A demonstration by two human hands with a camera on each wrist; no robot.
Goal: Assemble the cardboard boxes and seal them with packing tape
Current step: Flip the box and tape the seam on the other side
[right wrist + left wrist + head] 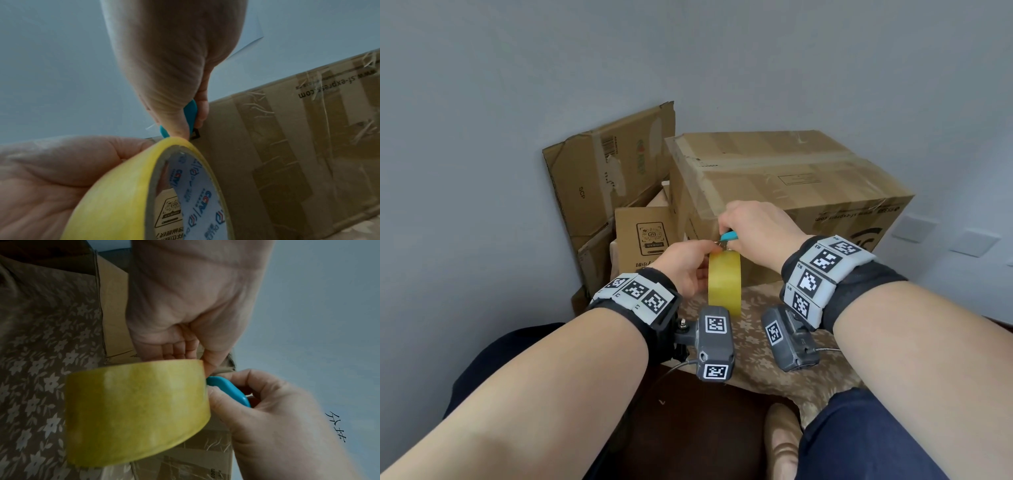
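Observation:
A large taped cardboard box [784, 192] stands on a floral-clothed table [756, 346]. At its near left corner my left hand [705, 260] grips a yellow roll of packing tape [724, 284], held upright on edge. My right hand [726, 234] pinches a small blue cutter [730, 236] right at the top of the roll. The left wrist view shows the roll [135, 410] and the cutter [228, 391] touching its edge. In the right wrist view the cutter [191, 110] sits against the box [287, 146], and a clear strip of tape [246, 47] stretches upward behind my hand.
Flattened cardboard [606, 185] leans on the wall at the back left, with a smaller printed box [643, 240] in front of it. Wall sockets [914, 228] sit at the right. My legs in dark trousers [859, 438] are below the table edge.

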